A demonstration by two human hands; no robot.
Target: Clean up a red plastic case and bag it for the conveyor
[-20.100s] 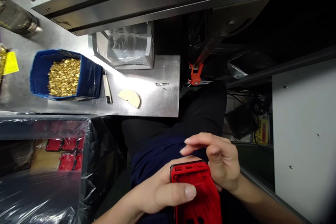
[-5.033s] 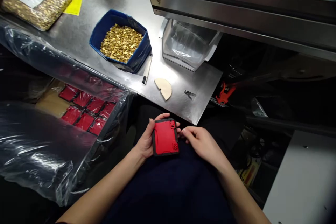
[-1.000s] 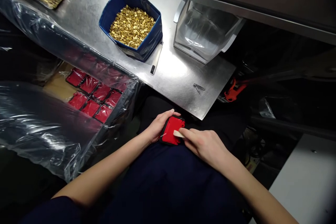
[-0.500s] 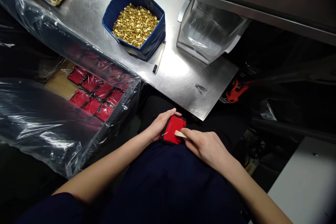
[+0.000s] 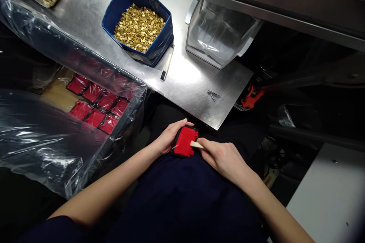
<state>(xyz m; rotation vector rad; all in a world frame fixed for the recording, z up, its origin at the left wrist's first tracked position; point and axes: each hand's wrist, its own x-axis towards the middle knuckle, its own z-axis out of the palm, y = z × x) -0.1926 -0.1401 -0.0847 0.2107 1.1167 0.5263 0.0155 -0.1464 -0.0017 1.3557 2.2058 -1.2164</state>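
A red plastic part with a black rim lies at my lap, its flat red face turned up. My left hand is closed around its left edge, thumb along the far side. In my right hand is a pale, flat-ended stick, pinched between thumb and fingers. The tip of the stick is at the right side of the red face, by the small notched shapes on that edge. Whether it presses on the part, I cannot tell.
On the metal table stand a blue bin of small brass pieces and a plastic-lined grey bin. A white cutter knife and small nippers lie nearer. To the left, a plastic-lined box holds several red parts.
The whole view has shifted a little, so the table and bins sit further left. Both hands keep their hold, and the stick stays at the right side of the red part.
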